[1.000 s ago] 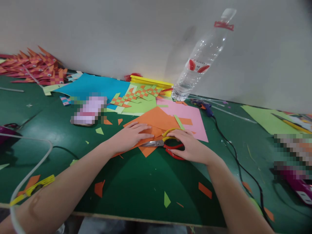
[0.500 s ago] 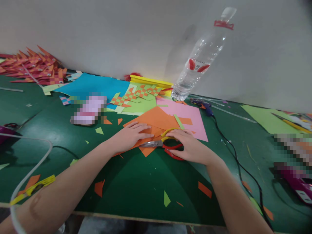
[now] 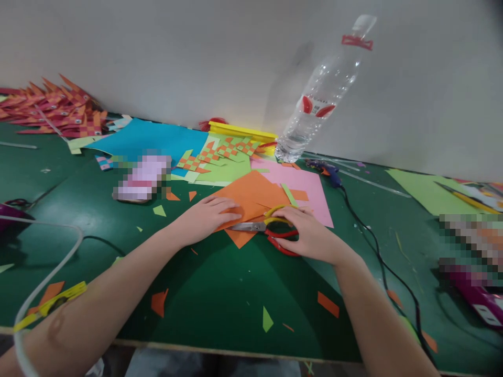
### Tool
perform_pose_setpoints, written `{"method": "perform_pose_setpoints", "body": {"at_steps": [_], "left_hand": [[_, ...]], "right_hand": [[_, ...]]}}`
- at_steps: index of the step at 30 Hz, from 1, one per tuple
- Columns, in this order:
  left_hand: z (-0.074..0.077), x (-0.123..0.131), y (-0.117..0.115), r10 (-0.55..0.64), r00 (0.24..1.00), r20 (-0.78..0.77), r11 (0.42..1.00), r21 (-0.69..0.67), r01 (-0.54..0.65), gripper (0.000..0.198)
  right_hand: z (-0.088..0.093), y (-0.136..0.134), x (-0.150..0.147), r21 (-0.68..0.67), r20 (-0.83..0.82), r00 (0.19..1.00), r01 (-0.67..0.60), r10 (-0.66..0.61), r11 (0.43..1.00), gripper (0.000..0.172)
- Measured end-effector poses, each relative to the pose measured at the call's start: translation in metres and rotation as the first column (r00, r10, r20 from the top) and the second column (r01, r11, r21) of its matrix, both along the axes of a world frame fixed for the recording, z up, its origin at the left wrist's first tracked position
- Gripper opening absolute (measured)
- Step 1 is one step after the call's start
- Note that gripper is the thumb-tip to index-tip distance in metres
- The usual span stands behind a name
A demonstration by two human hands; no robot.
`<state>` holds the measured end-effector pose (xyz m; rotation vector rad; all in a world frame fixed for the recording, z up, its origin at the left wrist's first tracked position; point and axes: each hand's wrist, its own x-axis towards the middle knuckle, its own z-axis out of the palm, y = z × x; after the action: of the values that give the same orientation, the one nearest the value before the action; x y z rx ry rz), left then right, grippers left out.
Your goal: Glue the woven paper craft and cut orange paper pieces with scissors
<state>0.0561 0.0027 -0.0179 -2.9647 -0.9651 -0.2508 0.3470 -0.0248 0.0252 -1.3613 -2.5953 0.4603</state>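
Observation:
My left hand (image 3: 214, 213) holds an orange sheet of paper (image 3: 255, 193) by its left side, fingers over the top and thumb hidden. My right hand (image 3: 308, 230) is closed around the yellow and red handles of a pair of scissors (image 3: 251, 226). The metal blades point left along the paper's near edge, close to my left fingertips. A pointed corner of orange paper (image 3: 240, 239) shows below the blades. Under and behind the orange sheet lies pink paper (image 3: 318, 201), with a narrow green strip (image 3: 290, 195) over it.
A tilted water bottle (image 3: 314, 99) leans against the wall. Left of the papers lies a phone (image 3: 145, 178); a blue sheet (image 3: 157, 139) and woven paper fish (image 3: 220, 152) lie behind. A glue gun (image 3: 328, 172) trails a black cable on the right. Paper scraps dot the green table (image 3: 220, 309).
My left hand and the orange sheet have shifted slightly away from me. The scissors have moved a little to the right and up with my right hand.

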Motion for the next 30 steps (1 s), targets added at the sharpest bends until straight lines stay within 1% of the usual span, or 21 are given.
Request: {"method": "perform_pose_setpoints", "body": {"at_steps": [6, 9, 17, 21, 30], "left_hand": [[-0.007, 0.0, 0.004, -0.016, 0.999, 0.028, 1.0, 0.008, 0.016, 0.037], [-0.008, 0.0, 0.004, -0.034, 0.999, 0.027, 0.999, 0.017, 0.034, 0.035], [-0.01, -0.002, 0.006, -0.037, 0.999, 0.037, 0.999, -0.029, 0.038, 0.036], [-0.012, -0.003, 0.007, -0.035, 0.999, 0.035, 0.999, -0.018, 0.036, 0.036], [-0.009, -0.001, 0.007, -0.035, 0.999, 0.019, 0.999, -0.02, 0.035, 0.037]], "right_hand": [[0.001, -0.001, 0.002, -0.034, 0.021, 1.0, 0.021, -0.02, 0.999, 0.037], [0.0, 0.0, 0.003, -0.052, 0.022, 1.0, 0.022, -0.021, 0.998, 0.04], [-0.008, 0.005, 0.005, 0.029, -0.021, 0.998, -0.057, 0.058, 0.998, 0.039], [-0.01, 0.006, 0.005, 0.055, -0.027, 0.997, -0.066, 0.068, 0.996, 0.036], [-0.011, 0.009, 0.008, 0.057, 0.022, 0.998, -0.059, 0.057, 0.997, 0.039]]}}
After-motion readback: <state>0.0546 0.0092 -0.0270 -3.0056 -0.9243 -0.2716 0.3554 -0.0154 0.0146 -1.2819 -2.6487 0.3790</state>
